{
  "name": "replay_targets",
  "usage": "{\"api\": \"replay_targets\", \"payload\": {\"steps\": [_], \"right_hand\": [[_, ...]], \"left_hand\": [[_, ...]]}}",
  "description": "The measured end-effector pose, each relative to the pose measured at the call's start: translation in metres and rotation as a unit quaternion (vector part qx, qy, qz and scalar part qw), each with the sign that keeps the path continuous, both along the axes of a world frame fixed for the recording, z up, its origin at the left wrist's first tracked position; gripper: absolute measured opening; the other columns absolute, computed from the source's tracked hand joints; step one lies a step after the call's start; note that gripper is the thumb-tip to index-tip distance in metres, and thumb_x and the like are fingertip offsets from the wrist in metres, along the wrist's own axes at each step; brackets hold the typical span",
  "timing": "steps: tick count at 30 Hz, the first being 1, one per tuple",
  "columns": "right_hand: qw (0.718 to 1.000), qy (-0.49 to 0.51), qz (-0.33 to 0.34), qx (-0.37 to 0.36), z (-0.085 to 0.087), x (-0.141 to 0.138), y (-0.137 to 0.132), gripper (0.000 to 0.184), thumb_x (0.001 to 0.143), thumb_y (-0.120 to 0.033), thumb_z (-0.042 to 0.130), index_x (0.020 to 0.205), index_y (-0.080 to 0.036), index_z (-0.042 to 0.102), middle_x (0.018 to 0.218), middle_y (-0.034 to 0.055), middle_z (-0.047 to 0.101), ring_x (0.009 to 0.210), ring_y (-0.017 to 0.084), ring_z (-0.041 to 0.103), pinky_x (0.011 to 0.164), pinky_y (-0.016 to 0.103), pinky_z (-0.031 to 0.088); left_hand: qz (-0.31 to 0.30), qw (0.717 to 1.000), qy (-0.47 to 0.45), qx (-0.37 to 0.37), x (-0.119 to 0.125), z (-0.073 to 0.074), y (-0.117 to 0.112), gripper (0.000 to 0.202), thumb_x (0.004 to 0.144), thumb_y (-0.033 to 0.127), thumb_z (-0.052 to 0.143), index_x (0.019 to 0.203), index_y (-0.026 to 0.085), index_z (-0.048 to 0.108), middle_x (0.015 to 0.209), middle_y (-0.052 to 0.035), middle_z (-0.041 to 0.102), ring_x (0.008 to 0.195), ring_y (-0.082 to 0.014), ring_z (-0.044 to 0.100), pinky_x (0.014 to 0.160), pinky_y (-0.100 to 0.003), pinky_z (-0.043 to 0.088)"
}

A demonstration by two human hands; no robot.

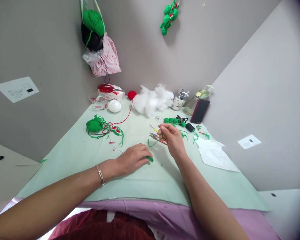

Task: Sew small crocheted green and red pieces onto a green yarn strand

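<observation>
My left hand (134, 158) rests on the pale green tablecloth, its fingers curled over a small green crochet piece (150, 159) that pokes out at the fingertips. Raised a little to the right, my right hand (172, 137) pinches a green yarn strand (153, 144), whose loose end curves down to the left. Just beneath that hand lie small scissors (155, 136), blades pointing left and handles partly hidden. Close by is a crochet hook (154, 128) with a yellow grip, partly covered by my fingers. A short green yarn snippet (162, 164) lies between my forearms.
Left stand a green yarn ball (94, 125), a white yarn ball (114, 106) and red-handled scissors (107, 88) on a box. White stuffing (152, 100) is heaped at the back beside a red ball (131, 95). Right are green crochet balls (171, 120), a phone (200, 111) and white sheets (215, 153).
</observation>
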State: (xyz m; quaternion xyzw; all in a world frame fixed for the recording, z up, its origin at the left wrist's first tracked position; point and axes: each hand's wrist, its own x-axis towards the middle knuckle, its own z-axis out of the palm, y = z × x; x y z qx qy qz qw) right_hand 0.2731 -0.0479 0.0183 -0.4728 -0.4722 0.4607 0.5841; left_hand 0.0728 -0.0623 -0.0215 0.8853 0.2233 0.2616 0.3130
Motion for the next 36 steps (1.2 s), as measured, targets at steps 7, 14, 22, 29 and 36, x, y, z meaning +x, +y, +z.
{"api": "replay_targets", "payload": {"steps": [7, 14, 22, 29, 36], "right_hand": [[0.991, -0.102, 0.083, 0.025, 0.006, -0.012, -0.015, 0.022, 0.080, -0.039, 0.071, 0.077, -0.018, 0.064, 0.064, -0.0014, 0.060, 0.051, 0.009, 0.048, 0.051, 0.024, 0.038], [0.975, -0.184, 0.118, 0.049, 0.009, -0.015, -0.025, 0.022, 0.082, -0.040, 0.069, 0.078, -0.019, 0.068, 0.067, -0.0008, 0.055, 0.057, 0.010, 0.045, 0.053, 0.024, 0.037], [0.976, -0.163, 0.140, 0.029, 0.012, -0.020, -0.030, 0.019, 0.081, -0.037, 0.070, 0.077, -0.019, 0.065, 0.064, -0.0018, 0.058, 0.055, 0.009, 0.051, 0.053, 0.023, 0.043], [0.959, -0.220, 0.169, 0.046, 0.015, -0.026, -0.034, 0.016, 0.083, -0.035, 0.068, 0.079, -0.019, 0.067, 0.072, 0.0001, 0.061, 0.060, 0.010, 0.053, 0.057, 0.025, 0.043], [0.918, -0.347, 0.119, 0.152, 0.016, -0.014, -0.032, 0.012, 0.090, -0.027, 0.061, 0.090, -0.024, 0.073, 0.083, 0.0031, 0.061, 0.079, 0.015, 0.056, 0.069, 0.028, 0.044]], "left_hand": [[0.132, 0.960, -0.141, -0.202, -0.023, 0.022, 0.009, 0.011, 0.082, 0.025, 0.064, 0.090, 0.020, 0.068, 0.093, -0.0038, 0.063, 0.088, -0.0172, 0.059, 0.083, -0.030, 0.048], [0.101, 0.918, -0.203, -0.325, -0.025, 0.026, 0.009, 0.020, 0.083, 0.031, 0.062, 0.098, 0.018, 0.061, 0.081, -0.0012, 0.064, 0.076, -0.0156, 0.064, 0.080, -0.033, 0.051], [0.108, 0.906, -0.207, -0.353, -0.023, 0.033, 0.009, 0.023, 0.077, 0.032, 0.070, 0.094, 0.018, 0.063, 0.087, -0.0014, 0.066, 0.081, -0.0166, 0.065, 0.084, -0.034, 0.050], [0.100, 0.914, -0.195, -0.341, -0.025, 0.031, 0.008, 0.022, 0.080, 0.035, 0.068, 0.092, 0.017, 0.066, 0.083, -0.0020, 0.068, 0.077, -0.0159, 0.064, 0.081, -0.032, 0.050], [0.106, 0.910, -0.179, -0.357, -0.026, 0.031, 0.009, 0.025, 0.083, 0.037, 0.065, 0.097, 0.016, 0.065, 0.082, -0.0028, 0.070, 0.078, -0.0171, 0.067, 0.082, -0.032, 0.051]]}}
